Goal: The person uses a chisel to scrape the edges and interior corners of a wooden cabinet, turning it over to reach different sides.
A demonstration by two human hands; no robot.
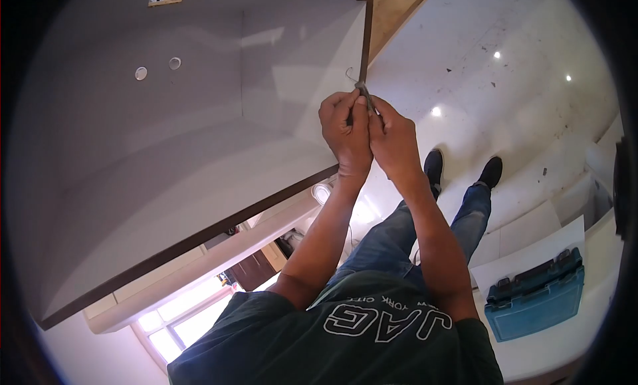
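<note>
My left hand (345, 127) and my right hand (395, 133) are close together, thumbs and fingers pinched on a small dark grey piece (361, 88). A thin curved wire (349, 73) sticks up beside it, at the left. Much of the piece is hidden behind my fingers, and I cannot tell its kind. Both hands are in front of the dark front edge of a cabinet (366, 39) with pale inner walls. My fingertips overlap that edge in this view.
Two round white discs (141, 73) sit on the cabinet's inner panel. A glossy pale floor (505, 112) with scattered debris lies at the right, under my feet. A blue tool case (535, 298) rests on a white surface at the lower right. A bright window (176, 335) is at the lower left.
</note>
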